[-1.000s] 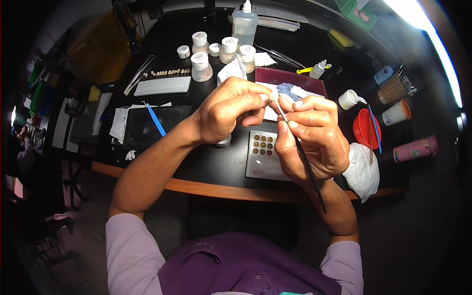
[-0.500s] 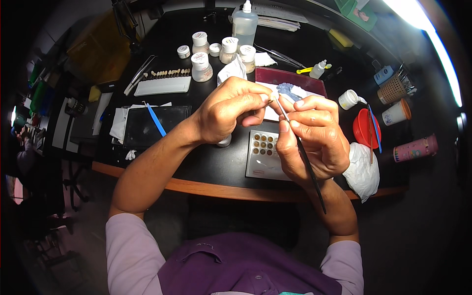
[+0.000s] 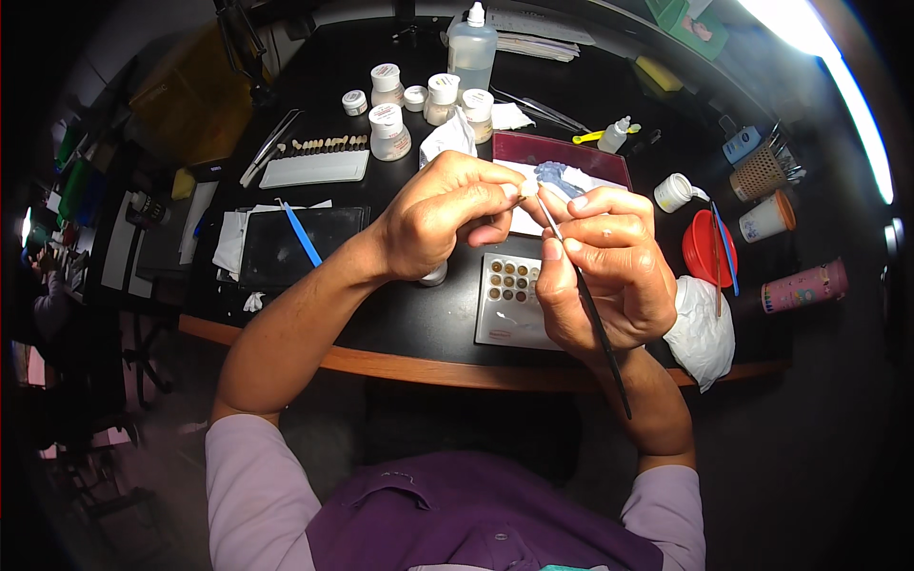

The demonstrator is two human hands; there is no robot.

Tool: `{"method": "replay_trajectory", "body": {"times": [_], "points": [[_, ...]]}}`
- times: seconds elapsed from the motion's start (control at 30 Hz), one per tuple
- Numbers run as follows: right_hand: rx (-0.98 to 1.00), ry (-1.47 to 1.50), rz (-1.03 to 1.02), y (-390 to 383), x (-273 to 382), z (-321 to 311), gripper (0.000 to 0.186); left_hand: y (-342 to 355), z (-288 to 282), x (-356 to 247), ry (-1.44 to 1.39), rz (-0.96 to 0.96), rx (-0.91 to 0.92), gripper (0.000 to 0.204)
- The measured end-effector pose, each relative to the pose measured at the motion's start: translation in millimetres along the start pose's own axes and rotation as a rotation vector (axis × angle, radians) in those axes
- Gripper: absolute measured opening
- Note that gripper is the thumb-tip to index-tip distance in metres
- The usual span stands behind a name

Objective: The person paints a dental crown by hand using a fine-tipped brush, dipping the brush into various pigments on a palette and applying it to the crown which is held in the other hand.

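Observation:
My left hand [image 3: 440,209] is closed in a pinch on a small whitish piece [image 3: 528,188], perhaps a dental crown; its shape is too small and bright to make out. In my right hand [image 3: 624,266] is a thin brush [image 3: 595,324] with a dark handle, gripped like a pen. The brush slants up to the left, its tip at or very near the whitish piece. Both hands are raised over the black table, fingertips close together. Below them lies a grey mixing palette [image 3: 497,319] with several small round wells, partly hidden by my right hand.
Several white-lidded jars [image 3: 389,135] and a clear bottle [image 3: 472,52] stand at the back. To the left are a tooth shade guide [image 3: 314,169], tweezers [image 3: 270,147] and a blue-handled tool [image 3: 302,235]. A red bowl [image 3: 700,249] and crumpled white tissue [image 3: 703,328] sit at the right.
The brush's handle end has dipped very slightly. Both hands otherwise keep nearly the same place and grip.

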State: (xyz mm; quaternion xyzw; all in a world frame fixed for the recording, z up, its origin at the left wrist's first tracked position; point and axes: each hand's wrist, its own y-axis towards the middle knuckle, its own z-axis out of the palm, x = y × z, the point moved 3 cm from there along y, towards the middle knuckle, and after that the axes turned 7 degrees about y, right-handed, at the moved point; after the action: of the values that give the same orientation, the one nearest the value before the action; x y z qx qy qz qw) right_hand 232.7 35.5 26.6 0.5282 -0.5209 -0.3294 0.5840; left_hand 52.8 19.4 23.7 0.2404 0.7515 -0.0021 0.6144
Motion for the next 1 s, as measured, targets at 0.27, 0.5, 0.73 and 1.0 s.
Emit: {"method": "replay_trajectory", "body": {"times": [0.27,0.5,0.73,1.0], "points": [[0.015,-0.037,-0.012,2.7,1.6,-0.5,0.023,0.3,0.2,3.9,-0.015,-0.011,-0.005,0.047],[0.022,-0.05,0.0,4.4,4.0,-1.0,0.023,-0.1,0.2,6.8,-0.008,-0.015,-0.013,0.046],[0.011,-0.02,0.005,2.5,2.4,-0.4,0.022,0.0,-0.5,5.6,0.006,-0.001,-0.008,0.047],[0.059,-0.006,0.01,5.2,8.2,-2.9,0.024,-0.5,0.4,7.8,-0.002,0.016,-0.035,0.047]]}}
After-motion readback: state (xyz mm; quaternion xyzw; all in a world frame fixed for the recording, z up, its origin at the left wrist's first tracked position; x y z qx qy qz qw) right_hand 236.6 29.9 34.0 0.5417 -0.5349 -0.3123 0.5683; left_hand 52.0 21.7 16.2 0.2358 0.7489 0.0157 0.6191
